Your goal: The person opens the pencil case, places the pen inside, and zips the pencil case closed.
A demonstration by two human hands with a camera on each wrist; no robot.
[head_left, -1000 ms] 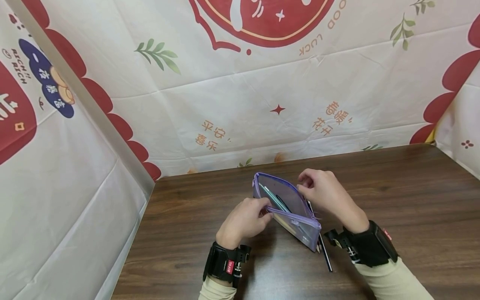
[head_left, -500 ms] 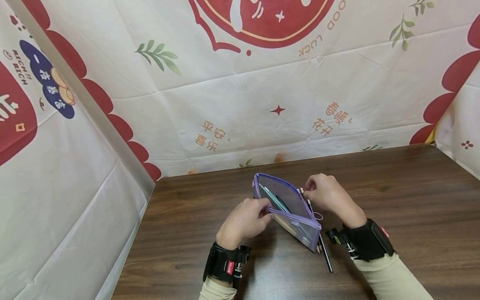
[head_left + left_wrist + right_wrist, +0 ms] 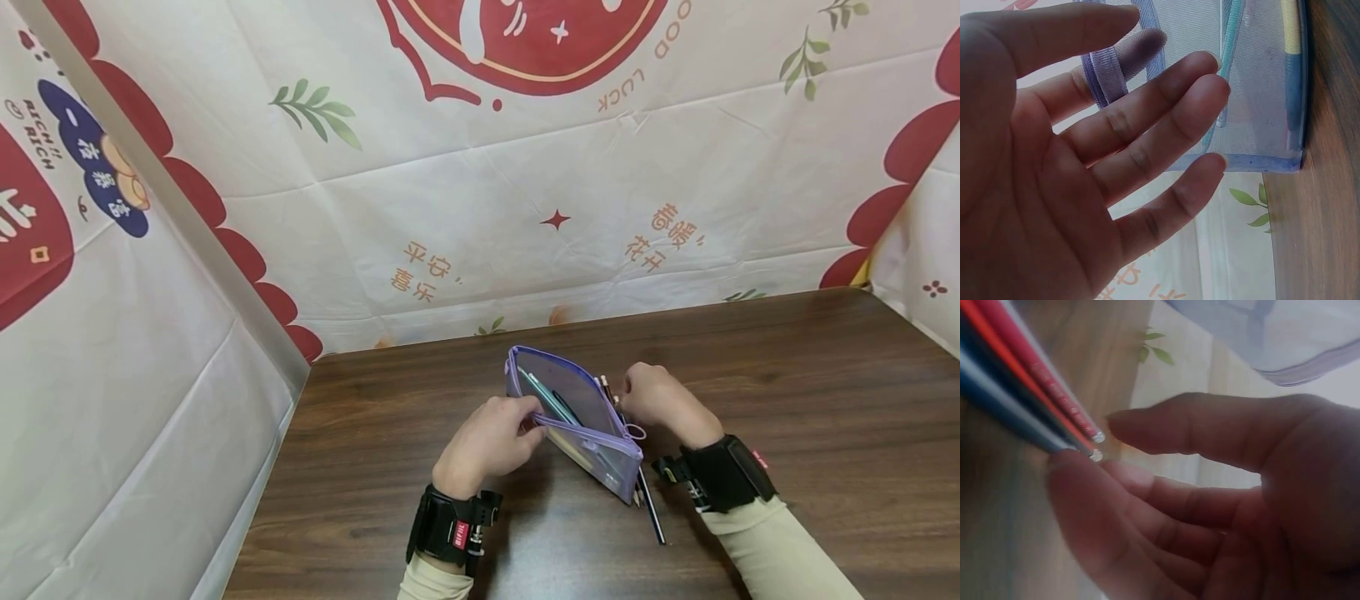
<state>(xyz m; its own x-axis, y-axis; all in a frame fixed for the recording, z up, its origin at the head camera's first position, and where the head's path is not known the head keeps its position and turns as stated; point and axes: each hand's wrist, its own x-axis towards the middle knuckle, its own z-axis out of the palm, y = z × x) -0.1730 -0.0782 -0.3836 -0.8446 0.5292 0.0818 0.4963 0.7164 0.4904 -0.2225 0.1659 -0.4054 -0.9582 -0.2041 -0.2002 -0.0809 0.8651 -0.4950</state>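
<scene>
Left hand pinching pouch rim, presumably propping it wide; right hand curving by pencils, thumb and fingers apart.

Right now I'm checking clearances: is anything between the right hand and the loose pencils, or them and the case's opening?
Nothing visible blocks the right hand from the pencils. The side wall of the purple mesh pencil case stands between them and its opening.
</scene>
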